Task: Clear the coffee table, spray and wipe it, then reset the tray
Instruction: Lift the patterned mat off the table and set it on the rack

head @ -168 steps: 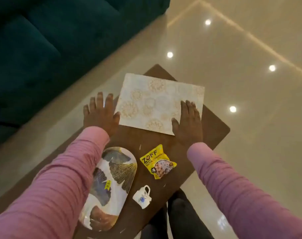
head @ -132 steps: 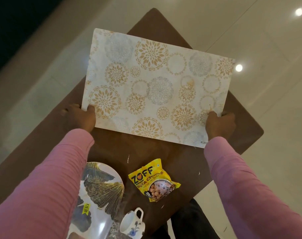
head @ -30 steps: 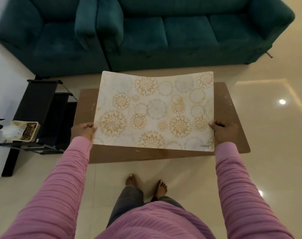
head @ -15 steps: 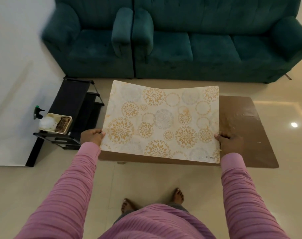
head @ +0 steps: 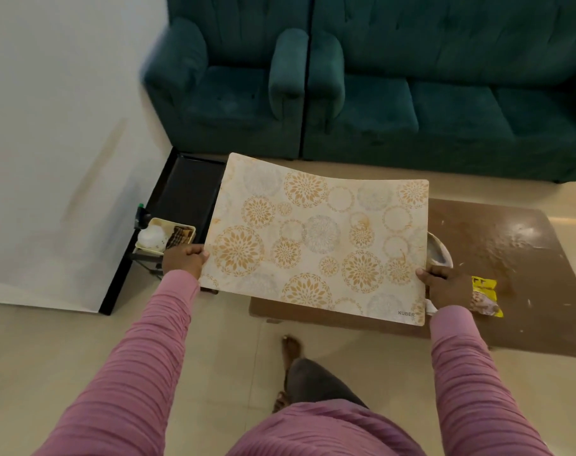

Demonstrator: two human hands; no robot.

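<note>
I hold a cream placemat (head: pixel 316 238) with gold flower circles flat in the air. My left hand (head: pixel 183 260) grips its left edge and my right hand (head: pixel 446 286) grips its right edge. The mat hangs partly over the left end of the brown coffee table (head: pixel 500 245) and partly over the floor. On the table, the rim of the patterned tray (head: pixel 439 250) shows past the mat's right edge. A yellow snack packet (head: pixel 485 296) lies beside my right hand, and a sliver of a white cup (head: pixel 430 306) shows under my right wrist.
A black side rack (head: pixel 184 192) stands left of the table against a white wall. On it sit a small basket (head: pixel 166 236) with a cloth and a spray bottle (head: pixel 141 217). Teal sofas (head: pixel 395 93) line the far side. My feet stand on the tiled floor.
I have lifted the placemat off the table and carried it leftwards, toward the black rack. The view swung left, so the table now lies to the right.
</note>
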